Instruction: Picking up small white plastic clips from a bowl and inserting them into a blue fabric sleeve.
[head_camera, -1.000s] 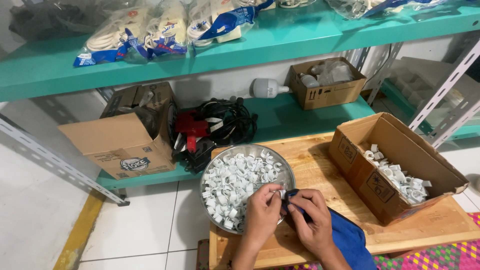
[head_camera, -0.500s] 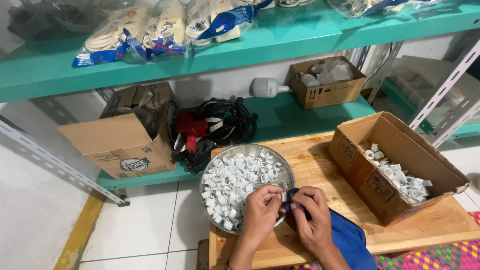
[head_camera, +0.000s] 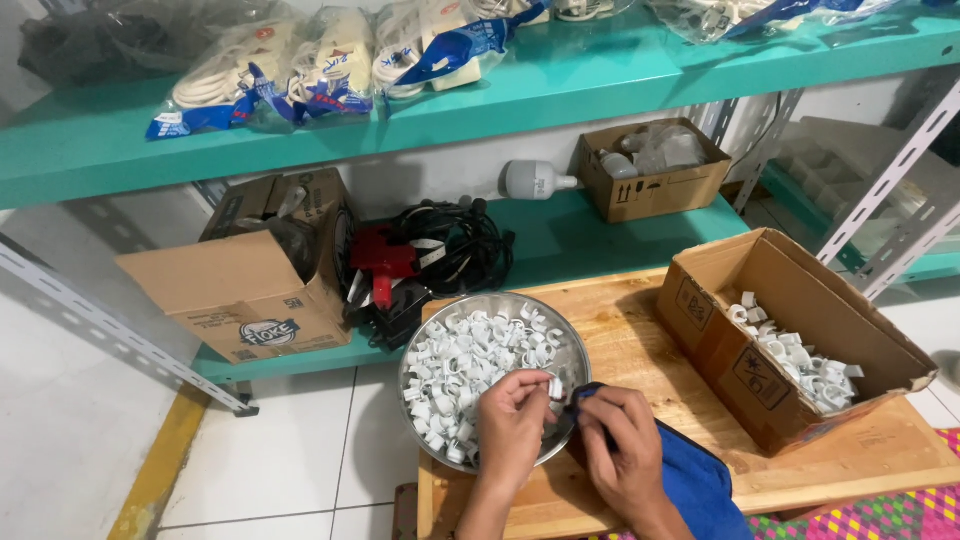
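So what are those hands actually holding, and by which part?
The left hand pinches one small white plastic clip by its end in the fingertips, over the metal bowl. The right hand grips the blue cloth at its top edge.

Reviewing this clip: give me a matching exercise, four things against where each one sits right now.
Things:
1. white light bulb
2. metal bowl of white clips
3. bagged white cables
4. blue cloth

Places:
A. top teal shelf
B. under the right hand
C. lower teal shelf, beside a small cardboard box
D. left end of the wooden board

Pairs: 1-C, 2-D, 3-A, 4-B
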